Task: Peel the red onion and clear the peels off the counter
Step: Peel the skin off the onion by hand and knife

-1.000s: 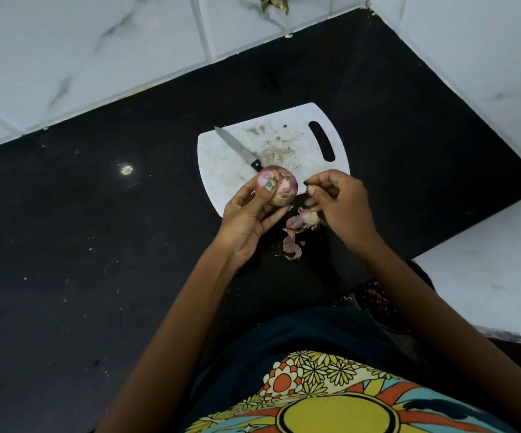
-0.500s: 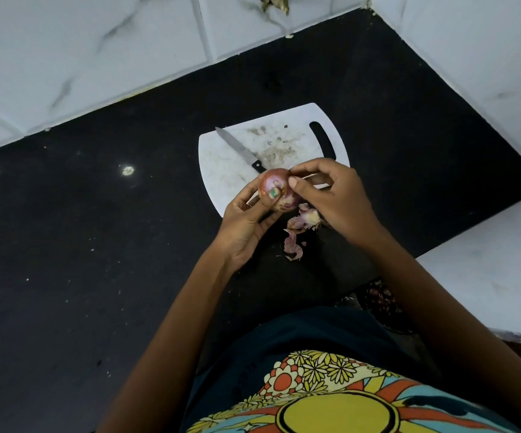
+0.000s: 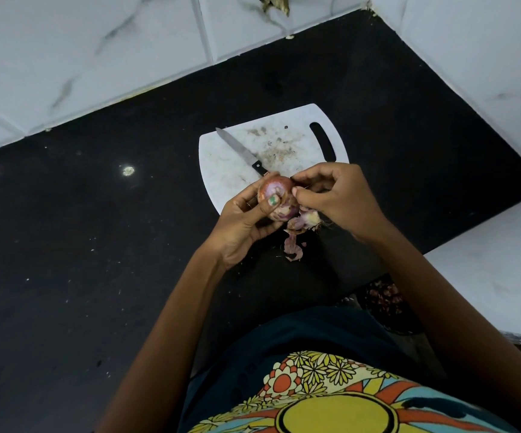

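Since a second ago, the right hand (image 3: 337, 198) has been brought back from beside the red onion (image 3: 279, 198) and is now set against its right side, fingers curled and thumb pressed to the skin, apparently pinching a strip of peel, though the pinch itself cannot be clearly made out. From the head camera, the onion is seen gripped in the left hand (image 3: 243, 226), thumb laid across its front, held above the near edge of the white cutting board (image 3: 221, 170). Peeling is judged partly done: pale patches are shown on the bulb, and loose peels (image 3: 299, 229) are heaped on the black counter (image 3: 96, 245) just below the hands, none yet cleared away. A knife (image 3: 240, 151) is left lying on the board, blade pointed away, close behind the onion. Open counter is offered to the left; tiled walls (image 3: 96, 57) close in behind and to the right.
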`<state>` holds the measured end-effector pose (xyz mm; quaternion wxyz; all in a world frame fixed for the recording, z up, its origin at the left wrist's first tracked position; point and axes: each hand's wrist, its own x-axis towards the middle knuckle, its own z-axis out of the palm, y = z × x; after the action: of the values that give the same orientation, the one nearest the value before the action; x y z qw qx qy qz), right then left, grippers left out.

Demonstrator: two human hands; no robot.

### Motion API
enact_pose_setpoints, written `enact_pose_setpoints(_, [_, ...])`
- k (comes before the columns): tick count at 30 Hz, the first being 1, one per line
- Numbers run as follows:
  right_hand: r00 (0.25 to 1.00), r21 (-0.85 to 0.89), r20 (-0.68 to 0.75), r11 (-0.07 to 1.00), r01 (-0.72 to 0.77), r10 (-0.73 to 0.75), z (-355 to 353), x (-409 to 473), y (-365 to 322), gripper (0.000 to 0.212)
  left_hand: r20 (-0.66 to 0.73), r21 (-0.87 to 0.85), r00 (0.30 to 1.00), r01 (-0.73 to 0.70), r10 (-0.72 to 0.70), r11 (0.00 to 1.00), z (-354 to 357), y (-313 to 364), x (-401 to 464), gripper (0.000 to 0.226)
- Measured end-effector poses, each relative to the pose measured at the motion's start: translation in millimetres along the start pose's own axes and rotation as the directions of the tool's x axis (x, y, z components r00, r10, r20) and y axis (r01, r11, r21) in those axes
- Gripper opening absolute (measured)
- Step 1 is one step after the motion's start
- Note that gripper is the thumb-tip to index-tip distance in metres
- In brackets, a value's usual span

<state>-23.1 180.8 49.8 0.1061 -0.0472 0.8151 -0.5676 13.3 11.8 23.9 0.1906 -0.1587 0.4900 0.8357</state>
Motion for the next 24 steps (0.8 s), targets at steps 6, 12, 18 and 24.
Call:
enact_pose_setpoints(6, [0.999, -0.004, -0.047, 1.000, 0.015, -0.015, -0.4, -0.7, 2.7, 0.013, 0.041, -0.055, 0.999, 0.034, -0.032, 0.998, -1.4, -1.8, -1.3, 0.053])
enact_pose_setpoints(12, [1.000, -0.059, 0.026, 0.998, 0.005, -0.003, 0.7, -0.7, 2.7, 0.029, 0.003, -0.022, 1.000, 0.023, -0.023, 0.999, -3.6, -2.0, 0.2, 0.043])
enact_pose_setpoints(18, [0.998, -0.124, 0.053, 0.992, 0.024, -0.017, -3.6, 1.4, -0.3, 0.023, 0.019, 0.017, 1.000, 0.023, -0.024, 1.000, -3.5, -4.3, -0.5, 0.033])
enact_pose_setpoints(24, [0.998, -0.116, 0.035, 0.992, 0.046, -0.042, -7.4, 0.1, 2.8, 0.011, 0.030, 0.001, 0.998, 0.050, -0.050, 0.999, -3.3, -7.2, -3.0, 0.041])
